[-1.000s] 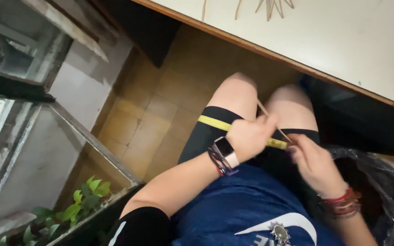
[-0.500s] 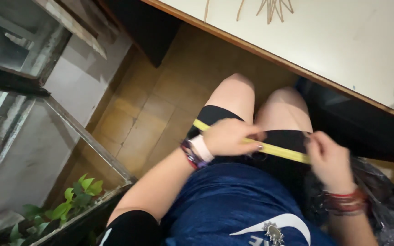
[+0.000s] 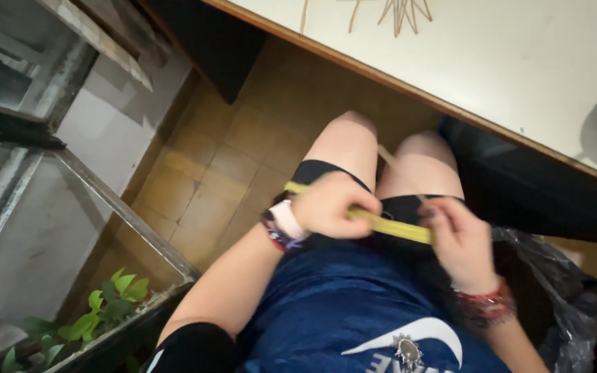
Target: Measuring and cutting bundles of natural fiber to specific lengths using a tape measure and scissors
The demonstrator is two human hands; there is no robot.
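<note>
Seated person, yellow tape point(image 3: 388, 225) stretched across lap, over thighs. Left hand point(image 3: 326, 205) fingers clenched on tape's left part; right hand point(image 3: 459, 242) fingers pinch its right end. Thin stick point(image 3: 390, 157) lies between knees, just above tape. Worktop point(image 3: 519, 69) beyond knees. Plant point(image 3: 108, 311) lower left.

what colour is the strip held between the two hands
Yellow; the strip shows best in the head view.
</note>
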